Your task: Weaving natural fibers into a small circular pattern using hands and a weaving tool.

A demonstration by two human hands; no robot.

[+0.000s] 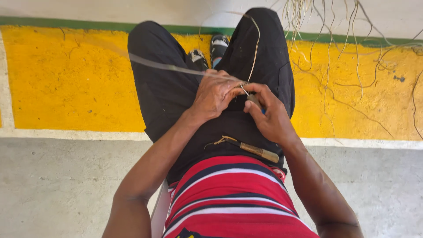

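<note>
Both hands meet over the lap: the left hand [214, 94] pinches thin straw strands [254, 48], and the right hand [271, 115] is closed on a small tool [253, 99] at its 12 o'clock. I think the dry, stiff strands could snap or slip if tugged hard. A ridged brown stick [257, 151] rests at 6 o'clock on the black trousers [163, 88].

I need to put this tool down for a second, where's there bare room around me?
Bare grey floor lies beside the left arm, below the white line; the yellow band left of the legs is bare too. The lap is crowded: both hands, left hand, right hand, a woven piece. Loose fibres litter the right.
</note>
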